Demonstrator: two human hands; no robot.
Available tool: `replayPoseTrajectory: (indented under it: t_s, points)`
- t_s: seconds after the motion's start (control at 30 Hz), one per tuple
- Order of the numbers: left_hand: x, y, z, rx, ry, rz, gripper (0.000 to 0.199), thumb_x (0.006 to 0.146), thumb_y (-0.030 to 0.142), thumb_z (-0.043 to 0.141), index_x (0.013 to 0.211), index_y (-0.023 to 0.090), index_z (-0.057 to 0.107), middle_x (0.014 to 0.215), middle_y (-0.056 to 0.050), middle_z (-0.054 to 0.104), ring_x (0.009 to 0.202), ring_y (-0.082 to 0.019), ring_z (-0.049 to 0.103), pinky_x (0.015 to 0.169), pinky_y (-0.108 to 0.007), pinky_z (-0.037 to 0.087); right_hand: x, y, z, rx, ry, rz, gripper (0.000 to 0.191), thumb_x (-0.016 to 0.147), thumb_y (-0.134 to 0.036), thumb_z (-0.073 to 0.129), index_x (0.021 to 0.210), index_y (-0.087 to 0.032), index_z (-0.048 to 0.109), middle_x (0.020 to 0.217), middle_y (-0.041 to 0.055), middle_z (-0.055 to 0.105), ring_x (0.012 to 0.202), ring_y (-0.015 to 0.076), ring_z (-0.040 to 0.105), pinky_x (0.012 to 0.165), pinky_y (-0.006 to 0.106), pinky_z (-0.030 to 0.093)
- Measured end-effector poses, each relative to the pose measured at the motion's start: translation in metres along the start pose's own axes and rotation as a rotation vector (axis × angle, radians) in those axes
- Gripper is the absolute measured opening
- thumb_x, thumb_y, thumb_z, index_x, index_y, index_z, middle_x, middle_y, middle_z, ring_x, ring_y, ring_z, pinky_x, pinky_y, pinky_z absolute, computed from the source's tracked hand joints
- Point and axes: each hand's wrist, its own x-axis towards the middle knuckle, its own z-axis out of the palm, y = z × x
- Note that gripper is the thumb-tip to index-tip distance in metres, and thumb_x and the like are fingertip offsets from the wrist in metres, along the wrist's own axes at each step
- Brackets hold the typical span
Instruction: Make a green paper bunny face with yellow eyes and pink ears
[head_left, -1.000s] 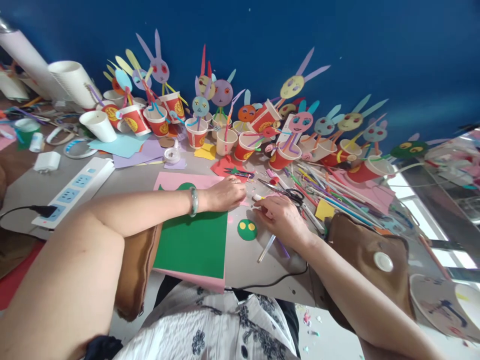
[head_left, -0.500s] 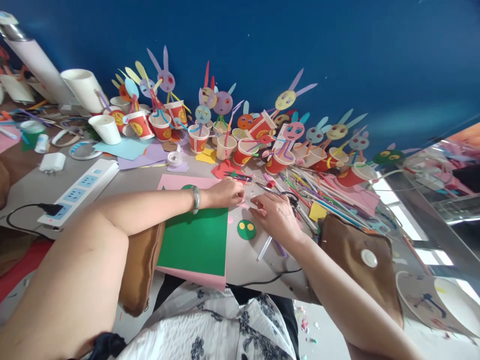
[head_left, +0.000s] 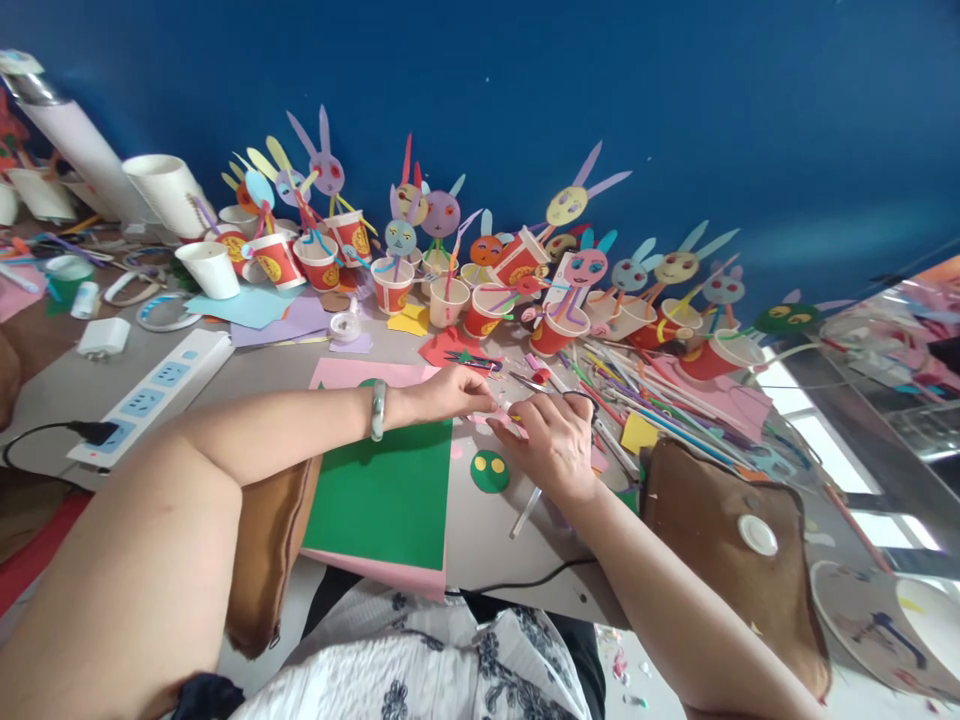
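Note:
My left hand (head_left: pixel 459 394), a bracelet on its wrist, is closed in a pinch over the table; what sits between its fingertips is too small to name. Just right of it my right hand (head_left: pixel 553 440) is curled, fingertips close to the left ones, holding something I cannot make out. Below the fingers lies a green paper circle (head_left: pixel 490 472) with two yellow dots. Green paper (head_left: pixel 379 500) on a pink sheet (head_left: pixel 420 582) lies under my left wrist. Beyond the hands are scissors (head_left: pixel 529 382) and small dark-handled snips (head_left: pixel 474 361).
Red paper cups (head_left: pixel 486 310) with paper rabbit heads line the blue wall. Pipe cleaners (head_left: pixel 675 400) lie at right beside a brown cushion (head_left: pixel 712 520). At left are a power strip (head_left: pixel 150 400), a white cup (head_left: pixel 210 270) and coloured paper sheets (head_left: pixel 277 318).
Both hands have shifted slightly and my right hand has turned, its fingers more curled over. The fingertips stay close together. The whole view has tilted a little.

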Motion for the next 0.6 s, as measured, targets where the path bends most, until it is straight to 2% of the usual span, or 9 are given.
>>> replayPoseTrajectory:
  t_s: [0.27, 0.5, 0.6]
  points:
    - [-0.0011, 0.0044, 0.0052, -0.087, 0.002, -0.089, 0.036, 0.072, 0.045, 0.076, 0.072, 0.01, 0.069, 0.064, 0.001, 0.059, 0.062, -0.008, 0.046, 0.06, -0.022, 0.034, 0.0004, -0.0047, -0.0044, -0.005, 0.023, -0.044, 0.023, 0.094, -0.022, 0.057, 0.071, -0.021, 0.059, 0.066, 0.001, 0.061, 0.068, 0.0177, 0.052, 0.077, 0.036, 0.029]
    - [-0.0004, 0.0014, 0.0033, 0.054, -0.006, -0.046, 0.05, 0.079, 0.06, 0.069, 0.067, 0.012, 0.064, 0.057, 0.003, 0.047, 0.057, -0.008, 0.039, 0.055, -0.024, 0.028, -0.002, -0.0039, -0.0037, 0.006, 0.026, -0.031, 0.023, 0.094, -0.021, 0.056, 0.072, -0.021, 0.062, 0.067, 0.0019, 0.063, 0.069, 0.0179, 0.052, 0.079, 0.037, 0.03]
    - [0.0001, -0.0002, 0.0038, 0.095, 0.003, -0.021, 0.048, 0.077, 0.058, 0.073, 0.067, 0.012, 0.064, 0.059, 0.002, 0.051, 0.059, -0.009, 0.043, 0.056, -0.024, 0.031, -0.0023, -0.0038, -0.0046, -0.004, 0.006, -0.028, 0.023, 0.094, -0.021, 0.056, 0.072, -0.021, 0.062, 0.069, 0.0024, 0.063, 0.07, 0.018, 0.052, 0.08, 0.038, 0.03]
